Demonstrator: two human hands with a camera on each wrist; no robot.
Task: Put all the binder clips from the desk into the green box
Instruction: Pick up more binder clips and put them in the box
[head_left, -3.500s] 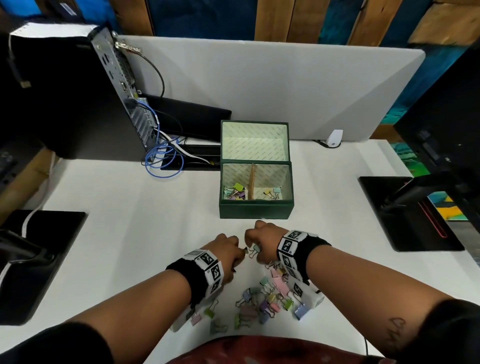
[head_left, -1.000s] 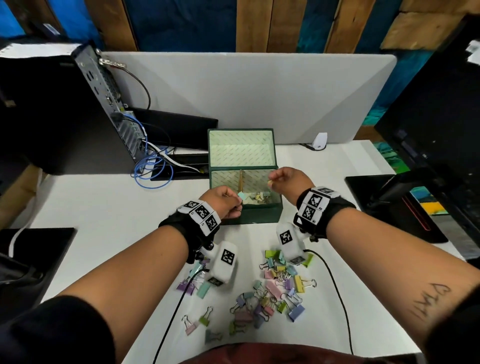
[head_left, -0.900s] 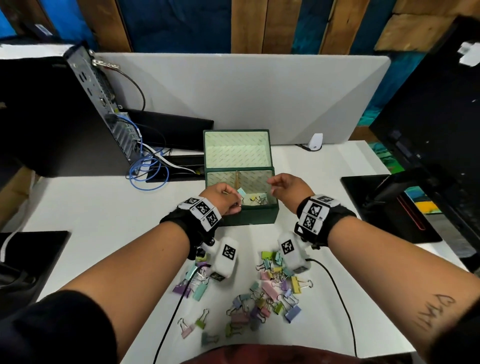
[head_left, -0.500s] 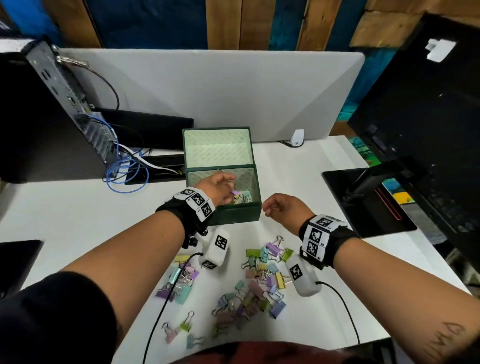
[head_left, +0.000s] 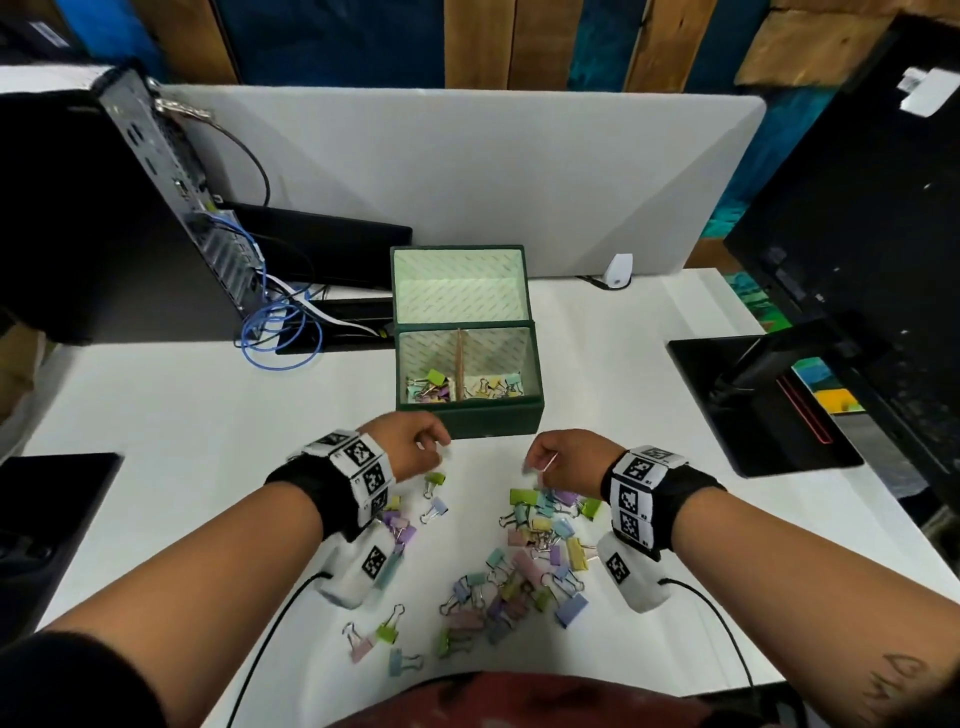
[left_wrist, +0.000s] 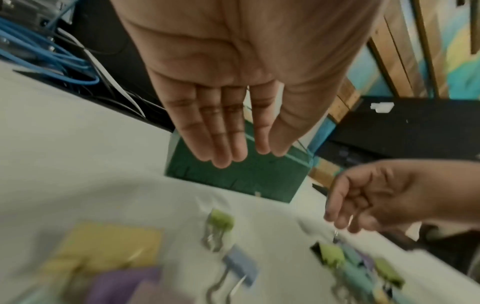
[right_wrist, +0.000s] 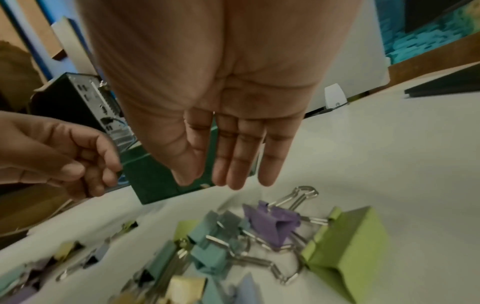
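Observation:
The green box (head_left: 467, 422) stands open at mid-desk, its lid upright, with binder clips in its left (head_left: 430, 391) and right (head_left: 493, 387) compartments. Many pastel binder clips (head_left: 524, 566) lie scattered on the white desk in front of it. My left hand (head_left: 415, 447) hovers over a green clip (head_left: 434, 479), fingers straight and holding nothing in the left wrist view (left_wrist: 249, 156). My right hand (head_left: 550, 460) hangs over the far end of the pile. Its fingertips (right_wrist: 233, 185) sit just above a purple clip (right_wrist: 270, 222) whose wire handle stands up, and I see nothing in it.
A computer tower (head_left: 104, 208) with blue cables (head_left: 270, 332) stands at the back left. Black monitor bases sit at the right (head_left: 753, 410) and left (head_left: 52, 519). A grey divider panel (head_left: 467, 176) closes the back. Wrist-camera cables trail to the near edge.
Both hands have come back from the box towards me and now hover over the pile on the desk. The clip the left hand held over the box is no longer in it.

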